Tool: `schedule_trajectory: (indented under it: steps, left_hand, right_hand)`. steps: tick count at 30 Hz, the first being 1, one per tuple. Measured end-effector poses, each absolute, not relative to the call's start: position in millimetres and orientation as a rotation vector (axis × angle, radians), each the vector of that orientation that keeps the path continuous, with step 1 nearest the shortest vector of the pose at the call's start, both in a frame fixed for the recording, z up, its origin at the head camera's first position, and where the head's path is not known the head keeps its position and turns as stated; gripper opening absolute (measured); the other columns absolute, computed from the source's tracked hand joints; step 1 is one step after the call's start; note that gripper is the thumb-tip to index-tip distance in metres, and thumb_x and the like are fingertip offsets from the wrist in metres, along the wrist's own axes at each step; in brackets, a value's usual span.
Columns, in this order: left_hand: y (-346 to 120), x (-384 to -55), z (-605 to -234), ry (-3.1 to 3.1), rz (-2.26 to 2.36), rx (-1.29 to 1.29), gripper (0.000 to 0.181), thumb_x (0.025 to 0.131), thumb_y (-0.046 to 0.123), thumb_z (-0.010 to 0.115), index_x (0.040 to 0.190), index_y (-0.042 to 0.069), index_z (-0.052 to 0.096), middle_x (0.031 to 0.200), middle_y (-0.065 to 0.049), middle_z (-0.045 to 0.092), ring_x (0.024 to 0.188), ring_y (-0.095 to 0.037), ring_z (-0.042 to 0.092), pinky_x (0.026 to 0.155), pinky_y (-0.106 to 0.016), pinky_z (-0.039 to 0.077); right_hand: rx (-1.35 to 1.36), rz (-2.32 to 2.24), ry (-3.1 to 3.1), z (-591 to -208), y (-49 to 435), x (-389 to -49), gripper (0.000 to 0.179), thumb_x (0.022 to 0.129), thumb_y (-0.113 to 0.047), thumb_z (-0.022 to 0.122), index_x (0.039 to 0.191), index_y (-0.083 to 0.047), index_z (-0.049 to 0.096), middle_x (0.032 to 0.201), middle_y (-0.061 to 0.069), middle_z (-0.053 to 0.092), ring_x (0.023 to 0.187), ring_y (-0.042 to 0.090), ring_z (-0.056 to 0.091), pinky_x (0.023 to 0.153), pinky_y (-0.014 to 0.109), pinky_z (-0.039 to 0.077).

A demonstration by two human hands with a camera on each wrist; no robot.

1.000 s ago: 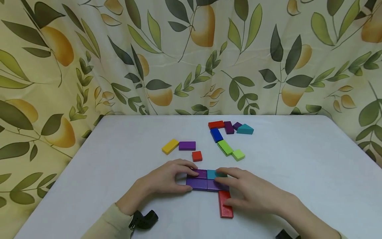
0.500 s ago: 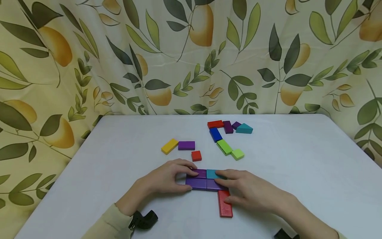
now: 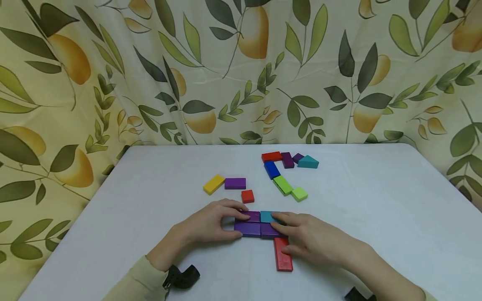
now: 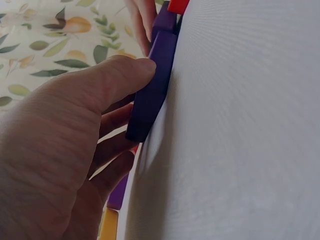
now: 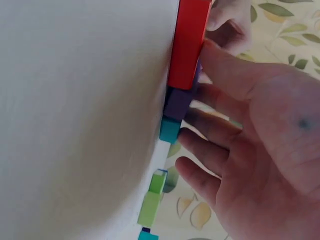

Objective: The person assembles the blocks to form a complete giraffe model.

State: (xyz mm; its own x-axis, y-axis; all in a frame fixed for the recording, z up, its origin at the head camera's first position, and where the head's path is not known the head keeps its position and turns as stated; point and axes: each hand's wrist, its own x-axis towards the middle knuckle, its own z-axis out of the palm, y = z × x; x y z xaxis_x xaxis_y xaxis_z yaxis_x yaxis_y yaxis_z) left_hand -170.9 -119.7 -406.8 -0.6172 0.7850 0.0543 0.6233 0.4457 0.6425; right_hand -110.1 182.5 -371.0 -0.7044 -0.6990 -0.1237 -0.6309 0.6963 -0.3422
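In the head view, two rows of flat blocks lie side by side. The far row has a purple block [image 3: 254,216] and a teal block [image 3: 265,217]. Nearer are a long purple block [image 3: 247,229] and a second purple block [image 3: 267,231]. My left hand [image 3: 214,221] pinches the left-hand purple blocks, thumb at the near edge, a finger on the far one. A red block [image 3: 281,260] extends toward me below the right end. My right hand [image 3: 324,238] touches the teal and purple blocks with nearly straight fingers; its thumb [image 5: 225,65] rests along the red block.
Just beyond the hands lie a small red block [image 3: 247,196], a purple block [image 3: 235,183] and a yellow block [image 3: 214,184]. Farther back, several colored blocks, among them a blue block [image 3: 272,170] and a light green block [image 3: 283,185], form a bent line on the white table [image 3: 150,175].
The two rows of blocks and the red block have shifted slightly away from me under my hands. The other blocks have not moved.
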Motion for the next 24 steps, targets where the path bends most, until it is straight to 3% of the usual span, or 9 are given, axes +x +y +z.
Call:
schedule_trajectory:
  steps: [9,17,24]
  left_hand:
    - [-119.3,-171.5,-407.7,2.454,0.914,1.219,0.039,0.091,0.025,0.077,0.129,0.018,0.071,0.142,0.006,0.055,0.135,-0.014,0.045,0.111,-0.037,0.04]
    - [-118.7,-170.8,-406.8,2.454,0.916,1.219,0.039,0.09,0.022,0.077,0.129,0.017,0.072,0.142,0.005,0.055,0.135,-0.014,0.044,0.112,-0.037,0.039]
    - [-119.1,-170.3,-407.0,2.46,0.916,1.229,0.04,0.09,0.023,0.077,0.129,0.017,0.071,0.142,0.005,0.056,0.135,-0.014,0.044,0.111,-0.037,0.039]
  right_hand:
    - [-1.012,-0.432,2.624,-368.1,184.1,-107.4,0.059,0.097,-0.052,0.062,0.149,-0.024,0.054,0.158,0.002,0.04,0.141,0.029,0.041,0.103,0.049,0.046]
    - [-1.071,-0.418,2.627,-368.7,185.0,-106.7,0.062,0.097,-0.058,0.055,0.147,-0.022,0.055,0.156,0.003,0.042,0.14,0.03,0.042,0.104,0.051,0.045]
    - [-1.054,-0.426,2.612,-369.8,185.7,-107.5,0.059,0.098,-0.052,0.06,0.149,-0.023,0.053,0.157,0.0,0.041,0.143,0.027,0.039,0.107,0.049,0.043]
